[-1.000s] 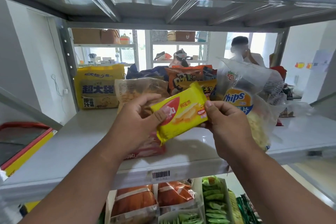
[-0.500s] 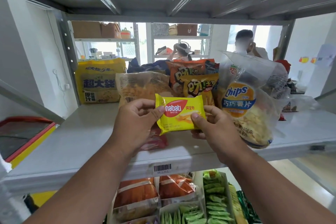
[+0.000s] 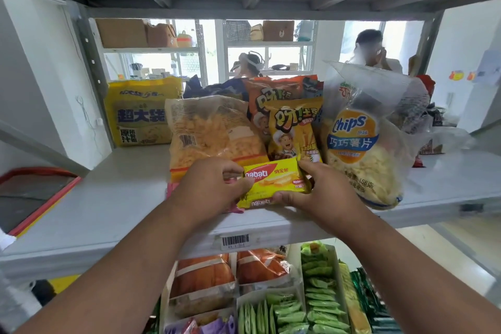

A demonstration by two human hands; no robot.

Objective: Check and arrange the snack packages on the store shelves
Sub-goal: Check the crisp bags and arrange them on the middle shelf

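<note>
Shop: metal shelf point(image 3: 108, 203) with barcode label point(image 3: 234, 240), stocked snack bags point(image 3: 292, 130).

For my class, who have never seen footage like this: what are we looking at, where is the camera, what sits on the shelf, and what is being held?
There is no machine here. A person wears a camera on the head, so the one picture looks forward and down at their own bare arms. The left hand and the right hand each pinch an end of a small yellow Nabati wafer packet, low over the grey metal shelf. Behind it stand a clear bag of pale yellow snacks, an orange potato-stick bag with a cartoon chef, a clear Chips bag and a big yellow bag with blue lettering. More packets fill the shelf below.
</note>
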